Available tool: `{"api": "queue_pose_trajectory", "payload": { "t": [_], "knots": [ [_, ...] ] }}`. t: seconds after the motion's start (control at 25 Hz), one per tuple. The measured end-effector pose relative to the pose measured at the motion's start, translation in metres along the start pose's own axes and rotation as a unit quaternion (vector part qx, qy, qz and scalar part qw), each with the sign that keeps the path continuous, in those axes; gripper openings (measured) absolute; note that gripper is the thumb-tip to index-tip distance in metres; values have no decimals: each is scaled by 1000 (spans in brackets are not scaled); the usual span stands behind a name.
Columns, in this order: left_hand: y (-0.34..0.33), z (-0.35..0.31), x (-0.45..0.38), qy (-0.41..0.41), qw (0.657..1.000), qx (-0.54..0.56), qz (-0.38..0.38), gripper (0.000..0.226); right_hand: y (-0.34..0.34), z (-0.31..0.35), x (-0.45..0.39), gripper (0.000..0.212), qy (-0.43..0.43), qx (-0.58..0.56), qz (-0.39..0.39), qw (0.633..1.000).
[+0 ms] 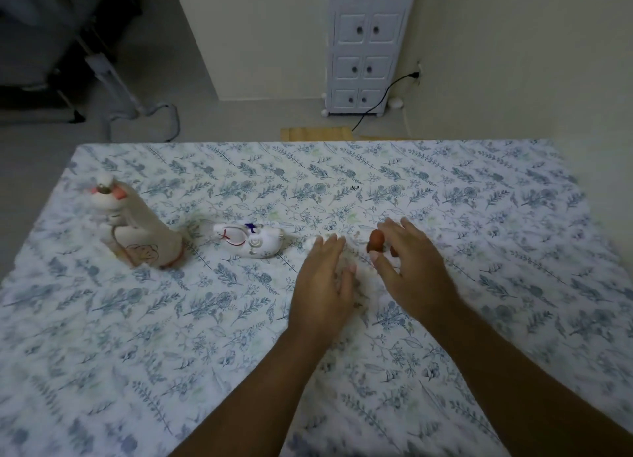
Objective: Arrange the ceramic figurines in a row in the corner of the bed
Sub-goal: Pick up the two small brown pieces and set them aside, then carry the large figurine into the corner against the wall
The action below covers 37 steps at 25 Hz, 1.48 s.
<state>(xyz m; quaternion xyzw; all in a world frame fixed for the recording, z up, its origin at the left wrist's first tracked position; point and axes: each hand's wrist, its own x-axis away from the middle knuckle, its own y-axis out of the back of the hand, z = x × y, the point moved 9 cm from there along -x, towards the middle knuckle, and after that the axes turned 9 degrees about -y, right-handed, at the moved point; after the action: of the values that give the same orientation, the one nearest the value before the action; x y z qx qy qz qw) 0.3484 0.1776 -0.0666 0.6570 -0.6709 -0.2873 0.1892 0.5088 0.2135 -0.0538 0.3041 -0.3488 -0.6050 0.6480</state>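
Note:
On the floral bed sheet [479, 237] a tall cream figurine [144, 230] with pink ears stands upright at the left. To its right a white figurine [251, 242] with red and blue marks lies on its side. My right hand [411, 268] is cupped over a small brown figurine [375, 240], which sits between thumb and forefinger. My left hand [325, 285] lies flat, palm down, just left of it. A small white rounded thing [313, 242] shows at its fingertips, and what it is stays unclear.
The bed's far edge runs across the middle of the view, with its far right corner near the wall. Beyond it stand a white drawer cabinet [366, 45], a black cable [376, 103] to a wall socket, and a wooden piece [317, 134] on the floor.

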Motion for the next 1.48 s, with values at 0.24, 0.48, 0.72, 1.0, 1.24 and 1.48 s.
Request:
{"api": "queue_pose_trajectory", "payload": {
  "t": [0.24, 0.48, 0.72, 1.0, 1.24, 1.48],
  "knots": [
    [111, 38, 39, -1, 994, -101, -32, 61, -54, 118, 32, 56, 83, 51, 23, 995],
    [227, 115, 72, 76, 987, -91, -111, 64, -115, 232, 49, 60, 130, 42, 62, 989],
    [298, 176, 51, 108, 986, -15, -125, 73, -161, 310, 18, 76, 82, -16, 103, 991],
    [301, 207, 7, 72, 989, 122, -31, 66, -211, 318, -16, 74, -45, -210, 176, 961],
    [315, 211, 26, 81, 981, 164, -69, 58, -208, 311, -3, 75, -70, -303, 154, 938],
    [320, 148, 59, 55, 962, 238, -126, 52, -144, 306, 48, 69, -37, -381, 131, 914]
  ]
}}
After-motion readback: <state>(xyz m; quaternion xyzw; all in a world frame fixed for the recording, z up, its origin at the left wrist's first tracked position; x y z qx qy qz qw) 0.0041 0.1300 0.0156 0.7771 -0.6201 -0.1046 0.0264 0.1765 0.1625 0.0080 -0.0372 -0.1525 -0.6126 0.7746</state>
